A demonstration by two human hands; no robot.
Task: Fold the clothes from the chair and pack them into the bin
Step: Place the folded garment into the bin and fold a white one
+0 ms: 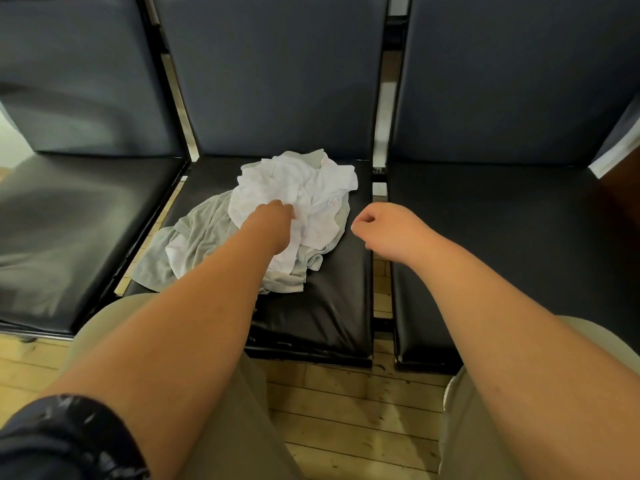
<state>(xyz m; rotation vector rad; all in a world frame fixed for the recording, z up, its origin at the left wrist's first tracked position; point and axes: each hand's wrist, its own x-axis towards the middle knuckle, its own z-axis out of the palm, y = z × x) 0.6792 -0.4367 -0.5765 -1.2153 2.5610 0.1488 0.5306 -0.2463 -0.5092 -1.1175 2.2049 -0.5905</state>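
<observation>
Head view, looking down at a row of three black padded chairs. The clothes lie in a loose, unfolded heap on the middle chair seat (329,306), toward its back and left side. A crumpled white garment (304,181) is on top. A grey-green garment (204,226) is spread beneath it, its left edge hanging over the seat's left edge. Left hand (273,218): arm stretched forward, knuckles up, resting on the near-left part of the white garment. Its fingers bend down past the knuckles into the cloth and are hidden by the back of the hand and the folds. They touch the white fabric, but I cannot tell whether they pinch it. Right hand (381,225): raised over the right edge of the same seat, just right of the heap and apart from it. Its fingers are curled in toward the palm, thumb against forefinger, nothing in the grasp. The nearest cloth is the right border of the grey-green garment, close to the knuckles but not touching. Left chair (69,220) and right chair (502,237) flank the middle one. Wooden plank floor (346,410) below. Khaki-clad legs (235,427) at the bottom of the view. A dark sleeve (69,441) covers the left upper arm.
</observation>
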